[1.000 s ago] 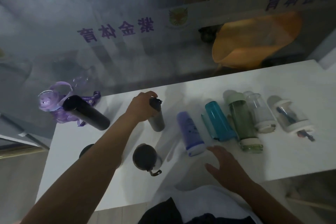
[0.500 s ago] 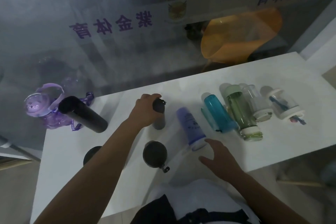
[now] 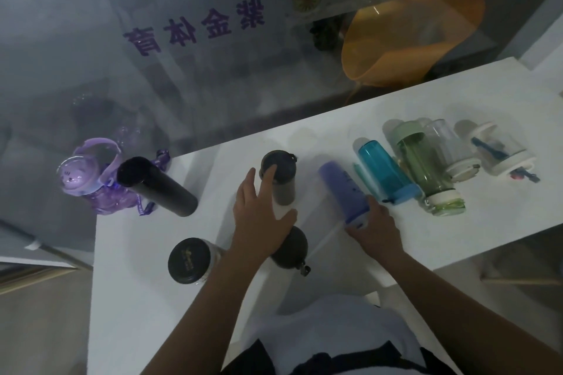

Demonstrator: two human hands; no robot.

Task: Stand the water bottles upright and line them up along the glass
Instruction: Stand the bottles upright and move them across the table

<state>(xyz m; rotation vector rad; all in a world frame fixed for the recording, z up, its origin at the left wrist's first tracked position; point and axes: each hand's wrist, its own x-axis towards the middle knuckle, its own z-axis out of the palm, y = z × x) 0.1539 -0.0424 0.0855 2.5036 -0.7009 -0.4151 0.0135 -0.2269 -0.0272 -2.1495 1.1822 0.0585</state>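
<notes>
Now left hand (image 3: 259,222) spread, fingertip touching upright grey bottle (image 3: 279,178); right hand (image 3: 373,227) gripping lying purple bottle (image 3: 344,190).

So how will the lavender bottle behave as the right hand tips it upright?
The lavender bottle lies on its round side on the white table, so it may roll. The right hand touches only its cap end; a smooth wall could slip. Contents can't be seen, so weight is uncertain.
</notes>
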